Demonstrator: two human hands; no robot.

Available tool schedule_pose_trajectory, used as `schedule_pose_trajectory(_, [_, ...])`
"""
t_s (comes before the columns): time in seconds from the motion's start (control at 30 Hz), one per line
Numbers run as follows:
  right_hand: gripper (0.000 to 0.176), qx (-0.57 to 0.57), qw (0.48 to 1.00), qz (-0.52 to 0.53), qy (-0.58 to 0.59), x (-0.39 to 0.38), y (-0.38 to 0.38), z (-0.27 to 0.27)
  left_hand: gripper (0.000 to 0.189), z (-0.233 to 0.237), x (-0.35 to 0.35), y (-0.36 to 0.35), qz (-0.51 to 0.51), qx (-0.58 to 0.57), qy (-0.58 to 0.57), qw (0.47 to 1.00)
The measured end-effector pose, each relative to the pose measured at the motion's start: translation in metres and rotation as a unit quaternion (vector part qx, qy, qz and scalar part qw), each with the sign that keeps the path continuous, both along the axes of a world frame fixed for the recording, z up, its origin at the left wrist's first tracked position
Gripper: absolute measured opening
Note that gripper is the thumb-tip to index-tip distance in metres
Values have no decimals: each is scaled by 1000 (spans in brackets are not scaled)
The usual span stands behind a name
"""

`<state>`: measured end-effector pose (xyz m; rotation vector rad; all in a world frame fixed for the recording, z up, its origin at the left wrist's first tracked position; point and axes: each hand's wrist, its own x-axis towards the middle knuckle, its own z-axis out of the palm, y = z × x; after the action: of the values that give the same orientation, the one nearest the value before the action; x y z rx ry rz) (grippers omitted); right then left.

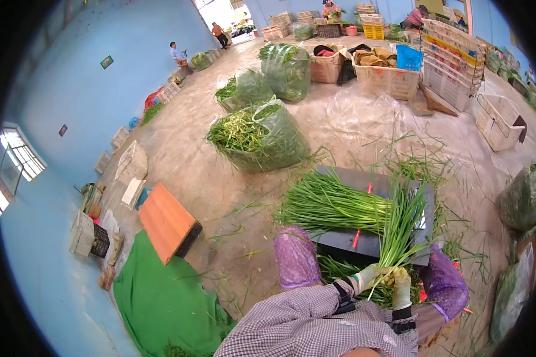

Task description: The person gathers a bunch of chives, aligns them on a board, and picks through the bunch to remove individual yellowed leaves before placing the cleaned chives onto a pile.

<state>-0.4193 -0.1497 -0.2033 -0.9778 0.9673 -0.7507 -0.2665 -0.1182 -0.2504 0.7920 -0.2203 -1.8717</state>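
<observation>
Both my hands wear pale, stained gloves. My left hand (366, 279) and my right hand (401, 288) are close together in front of my body, fingers closed round the lower ends of a bunch of chives (399, 232). The long green leaves fan upward and away from me. A larger pile of chives (339, 203) lies across a dark board (339, 239) just beyond my hands. From beneath that pile stick out the ends of a red strip (356, 239). Loose green leaves lie below the board, between my purple-covered knees.
Stuffed clear bags of greens (268, 143) stand ahead. Beyond them are a crate with a blue basket (410, 58) and stacked crates (452, 65). To the left are an orange-topped board (168, 221) and a green cloth (161, 297). Several people work far back.
</observation>
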Motion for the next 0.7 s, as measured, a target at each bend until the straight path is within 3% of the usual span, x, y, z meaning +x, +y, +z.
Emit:
schedule_pose_trajectory(0.2, [25,52,998,32,-14,-6,0,-9,19,1,5,-1,-45,49,-31,997])
schedule_pose_trajectory(0.27, [25,56,995,57,-57,-3,4,4,20,24,13,2,-77,43,-57,994])
schedule_pose_trajectory(0.3, [25,57,993,62,-84,-4,8,16,20,19,20,7,-75,3,13,997])
schedule_pose_trajectory(0.33, [19,-58,992,108,-37,-8,5,19,20,42,24,9,-84,15,-31,996])
schedule_pose_trajectory(0.37, [14,-333,924,160,102,-12,2,30,21,53,24,11,-78,15,-23,997])
schedule_pose_trajectory(0.4, [9,-505,830,154,180,-14,1,36,22,32,27,9,-94,14,49,994])
schedule_pose_trajectory(0.43, [7,-549,796,141,211,-15,2,35,22,48,27,10,-96,32,52,993])
schedule_pose_trajectory(0.47, [9,-258,946,166,109,-12,1,23,21,49,25,4,-120,78,-80,986])
schedule_pose_trajectory(0.5, [15,51,997,55,-2,-10,2,11,23,27,23,3,-97,64,-48,992])
schedule_pose_trajectory(0.53, [16,91,993,-27,-69,-2,4,-21,23,24,22,4,-96,61,-26,993])
schedule_pose_trajectory(0.57, [15,30,998,-37,29,-3,1,-23,24,24,19,9,-54,33,-46,997])
schedule_pose_trajectory(0.63, [15,-43,994,-90,50,-8,-1,-33,26,14,21,12,-17,83,-44,995])
schedule_pose_trajectory(0.7, [17,-190,948,-96,238,-6,1,-29,26,16,22,15,-19,80,-60,995])
